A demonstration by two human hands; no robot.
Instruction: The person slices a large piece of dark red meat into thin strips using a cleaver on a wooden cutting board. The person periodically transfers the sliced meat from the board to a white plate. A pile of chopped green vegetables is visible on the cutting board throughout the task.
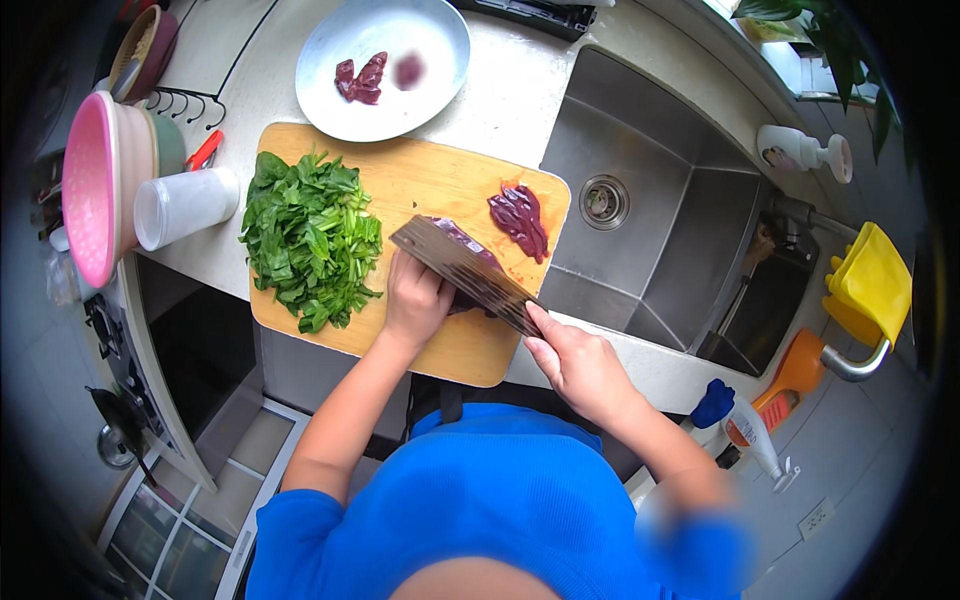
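While the right hand point(578, 362) wraps the cleaver point(470, 272) by its handle, the raw liver point(470, 239) (partly hidden beneath the slanting blade) lies on the cutting board point(440, 178) just right of the nearer left hand point(415, 302), whose curled fingers seem to hold it.

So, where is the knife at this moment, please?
In the head view, the knife is over the cutting board, right of the chopped greens, in the right hand, with the left hand beside its blade.
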